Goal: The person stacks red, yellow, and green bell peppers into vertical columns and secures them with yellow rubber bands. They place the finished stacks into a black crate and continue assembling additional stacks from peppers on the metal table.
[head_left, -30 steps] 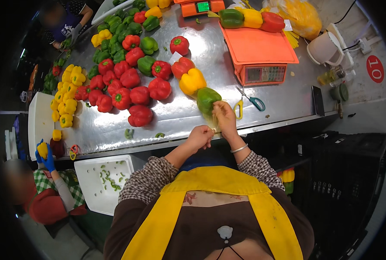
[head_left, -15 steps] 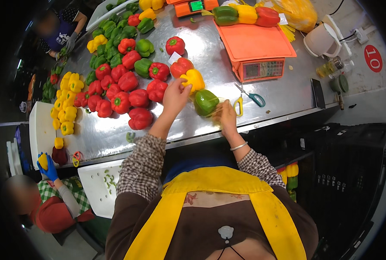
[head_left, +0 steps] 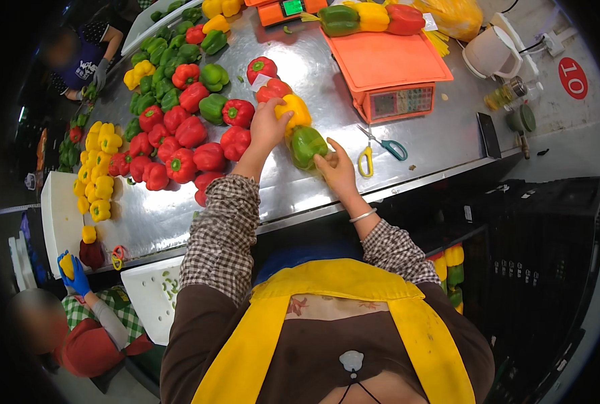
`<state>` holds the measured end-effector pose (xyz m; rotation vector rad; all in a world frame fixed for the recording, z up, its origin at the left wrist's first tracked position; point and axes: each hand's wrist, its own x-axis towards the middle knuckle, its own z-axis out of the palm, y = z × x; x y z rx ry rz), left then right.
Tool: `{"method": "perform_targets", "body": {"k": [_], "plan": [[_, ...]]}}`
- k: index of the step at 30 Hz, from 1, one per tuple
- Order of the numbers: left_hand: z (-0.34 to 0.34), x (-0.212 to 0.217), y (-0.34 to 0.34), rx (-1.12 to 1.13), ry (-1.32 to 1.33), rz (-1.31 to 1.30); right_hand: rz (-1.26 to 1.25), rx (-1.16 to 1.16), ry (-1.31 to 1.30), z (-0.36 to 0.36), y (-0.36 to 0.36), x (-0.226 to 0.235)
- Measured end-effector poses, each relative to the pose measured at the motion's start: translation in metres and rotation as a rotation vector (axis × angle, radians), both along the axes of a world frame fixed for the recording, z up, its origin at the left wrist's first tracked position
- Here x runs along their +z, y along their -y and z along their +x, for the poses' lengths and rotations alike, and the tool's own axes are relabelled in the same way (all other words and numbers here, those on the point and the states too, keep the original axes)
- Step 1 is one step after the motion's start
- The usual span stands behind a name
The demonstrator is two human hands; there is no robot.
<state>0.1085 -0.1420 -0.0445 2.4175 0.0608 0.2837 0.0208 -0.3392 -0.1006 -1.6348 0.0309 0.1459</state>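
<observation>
Clasping a yellow pepper (head_left: 296,112) left of the large scale (head_left: 386,64): left hand (head_left: 269,126). The right hand (head_left: 339,171), spread, touches a green pepper (head_left: 307,146).

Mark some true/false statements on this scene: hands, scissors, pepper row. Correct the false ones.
1. The left hand touches a glossy yellow bell pepper. True.
2. The right hand holds the scissors with yellow and teal handles. False: it touches a shiny green bell pepper; the scissors lie on the metal table.
3. In the three-pepper row at the flat-topped orange scale's far edge, yellow is leftmost. False: green is.
4. A co-worker's blue-gloved hands hold another yellow bell pepper. True.
</observation>
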Motion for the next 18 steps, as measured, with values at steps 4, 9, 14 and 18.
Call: {"method": "perform_targets", "body": {"k": [4,9,14,18], "plan": [[-0.006,0.004,0.001,0.028,-0.107,-0.122,-0.239,-0.199,0.215,-0.001,-0.012,0.001],[-0.003,-0.002,-0.002,0.03,-0.026,-0.139,0.078,-0.118,-0.072,-0.005,-0.003,0.008],[-0.004,-0.011,0.0,0.04,0.068,-0.09,0.277,0.363,-0.591,-0.002,0.012,0.028],[-0.029,-0.004,0.013,0.109,0.119,-0.303,-0.139,0.326,-0.134,0.003,0.011,0.028]]}}
